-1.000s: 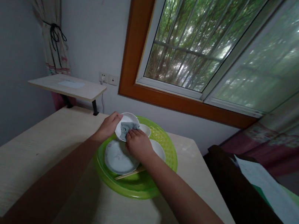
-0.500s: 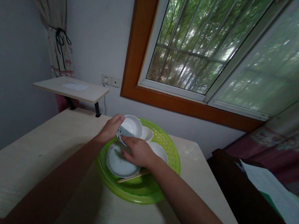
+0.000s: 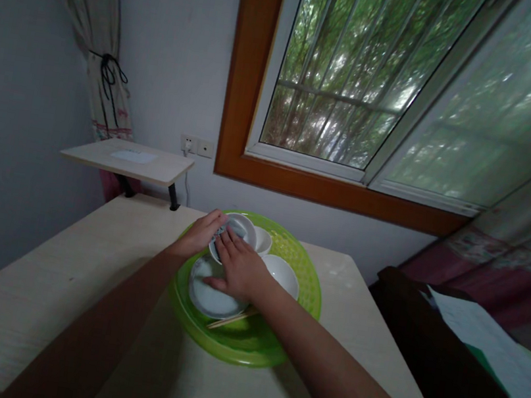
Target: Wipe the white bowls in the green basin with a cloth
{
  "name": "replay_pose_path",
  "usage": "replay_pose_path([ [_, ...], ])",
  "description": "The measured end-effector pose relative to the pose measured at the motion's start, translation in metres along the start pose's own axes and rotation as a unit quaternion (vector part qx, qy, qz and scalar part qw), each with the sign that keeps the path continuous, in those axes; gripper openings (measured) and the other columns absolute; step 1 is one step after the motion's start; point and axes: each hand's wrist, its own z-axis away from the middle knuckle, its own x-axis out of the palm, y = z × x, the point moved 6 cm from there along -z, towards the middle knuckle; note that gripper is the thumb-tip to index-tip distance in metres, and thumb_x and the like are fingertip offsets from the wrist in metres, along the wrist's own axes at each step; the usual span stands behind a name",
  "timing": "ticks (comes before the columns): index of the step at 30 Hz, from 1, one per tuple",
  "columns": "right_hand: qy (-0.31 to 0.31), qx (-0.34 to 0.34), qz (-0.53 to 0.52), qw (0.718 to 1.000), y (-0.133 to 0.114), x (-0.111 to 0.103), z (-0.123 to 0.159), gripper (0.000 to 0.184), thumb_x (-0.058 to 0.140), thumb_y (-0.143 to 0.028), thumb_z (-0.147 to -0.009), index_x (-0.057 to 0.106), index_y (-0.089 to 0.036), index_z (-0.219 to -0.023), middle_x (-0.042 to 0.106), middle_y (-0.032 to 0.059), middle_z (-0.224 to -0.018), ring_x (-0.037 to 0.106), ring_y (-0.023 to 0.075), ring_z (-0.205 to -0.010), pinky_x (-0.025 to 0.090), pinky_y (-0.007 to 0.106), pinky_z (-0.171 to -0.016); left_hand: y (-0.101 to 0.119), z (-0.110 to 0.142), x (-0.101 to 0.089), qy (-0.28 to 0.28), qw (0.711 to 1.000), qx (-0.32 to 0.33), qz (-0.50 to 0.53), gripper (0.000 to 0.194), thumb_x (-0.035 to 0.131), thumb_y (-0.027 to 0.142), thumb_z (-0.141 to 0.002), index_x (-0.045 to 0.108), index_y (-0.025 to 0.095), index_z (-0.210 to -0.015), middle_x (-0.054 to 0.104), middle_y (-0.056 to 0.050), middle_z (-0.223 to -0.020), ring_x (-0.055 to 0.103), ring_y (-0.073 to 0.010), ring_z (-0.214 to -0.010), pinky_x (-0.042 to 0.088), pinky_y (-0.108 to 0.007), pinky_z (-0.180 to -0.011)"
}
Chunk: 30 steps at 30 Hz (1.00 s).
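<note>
My left hand (image 3: pixel 201 233) is closed on the left rim of a white bowl (image 3: pixel 251 231), which is tilted a little. My right hand (image 3: pixel 244 266) lies over the bowl's near side, fingers stretched out and thumb apart. Under those fingertips a grey-blue cloth (image 3: pixel 218 245) is pressed against the inside of the bowl; part of it is hidden. Below sits a white plate (image 3: pixel 215 301) with a grey-patterned edge, partly under my right hand. All this is in or over a green plastic basket (image 3: pixel 242 356).
Inside the basket are a small white bowl (image 3: pixel 264 242), another white bowl (image 3: pixel 286 275) and chopsticks (image 3: pixel 232 319). The basket stands on a pale wooden table (image 3: pixel 100 267). A raised shelf (image 3: pixel 150 172) is at the back left, and a dark piece of furniture (image 3: pixel 406 326) borders the right.
My right hand has moved up and over the bowl, its fingers straightening and pushing the cloth from the rim inside. The bowl has shifted slightly; my left hand keeps its hold.
</note>
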Motion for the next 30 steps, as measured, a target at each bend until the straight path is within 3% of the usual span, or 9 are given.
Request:
replay_pose_path([
  [7, -0.035, 0.106, 0.065, 0.992, 0.005, -0.008, -0.003, 0.104, 0.068, -0.066, -0.091, 0.039, 0.009, -0.157, 0.036, 0.0349, -0.163, 0.036, 0.0459, -0.155, 0.035, 0.054, -0.125, 0.003, 0.001, 0.001, -0.009, 1.0, 0.0, 0.018, 0.034, 0.05, 0.054, -0.098, 0.06, 0.023, -0.089, 0.067, -0.003, -0.093, 0.061, -0.0216, -0.093, 0.048, -0.031, -0.082],
  [11, -0.048, 0.123, 0.095, 0.987, 0.005, -0.013, -0.006, 0.087, 0.068, -0.055, -0.094, 0.051, 0.011, -0.148, 0.053, 0.0375, -0.15, 0.055, 0.0436, -0.14, 0.048, 0.05, -0.113, 0.009, 0.004, 0.0, 0.01, 1.0, -0.014, 0.013, 0.034, 0.051, 0.053, -0.097, 0.06, 0.022, -0.086, 0.066, -0.002, -0.088, 0.06, -0.0211, -0.088, 0.047, -0.031, -0.079],
  [15, -0.071, 0.107, 0.079, 0.989, 0.003, -0.021, -0.005, 0.047, 0.062, -0.045, -0.098, 0.075, -0.002, -0.114, 0.077, 0.0264, -0.112, 0.075, 0.0342, -0.099, 0.057, 0.042, -0.087, 0.015, 0.006, -0.003, 0.026, 0.999, -0.02, 0.004, 0.033, 0.052, 0.051, -0.095, 0.06, 0.022, -0.083, 0.064, -0.001, -0.083, 0.059, -0.0205, -0.083, 0.044, -0.031, -0.074],
  [18, -0.076, 0.087, 0.058, 0.992, 0.003, -0.024, -0.003, 0.038, 0.06, -0.043, -0.1, 0.078, -0.01, -0.098, 0.08, 0.019, -0.095, 0.076, 0.0299, -0.086, 0.055, 0.038, -0.082, 0.014, 0.006, -0.004, 0.032, 0.999, -0.021, 0.007, 0.033, 0.052, 0.051, -0.095, 0.06, 0.022, -0.082, 0.064, -0.001, -0.082, 0.058, -0.0205, -0.082, 0.044, -0.031, -0.073],
  [25, -0.057, 0.038, -0.002, 0.998, 0.006, -0.025, 0.001, 0.029, 0.062, -0.035, -0.099, 0.076, -0.014, -0.112, 0.08, 0.0128, -0.105, 0.076, 0.0266, -0.093, 0.053, 0.034, -0.085, 0.007, 0.003, -0.008, 0.052, 0.999, -0.014, 0.009, 0.036, 0.05, 0.054, -0.097, 0.059, 0.023, -0.081, 0.064, -0.001, -0.084, 0.059, -0.0212, -0.085, 0.045, -0.032, -0.076],
  [30, -0.021, 0.006, -0.044, 0.999, 0.008, -0.02, 0.003, 0.041, 0.059, -0.036, -0.101, 0.068, -0.015, -0.135, 0.078, 0.0143, -0.12, 0.075, 0.0261, -0.1, 0.055, 0.036, -0.09, 0.009, 0.002, -0.009, 0.055, 0.998, -0.012, 0.017, 0.034, 0.05, 0.053, -0.095, 0.057, 0.023, -0.081, 0.063, -0.001, -0.084, 0.059, -0.0209, -0.085, 0.045, -0.032, -0.079],
])
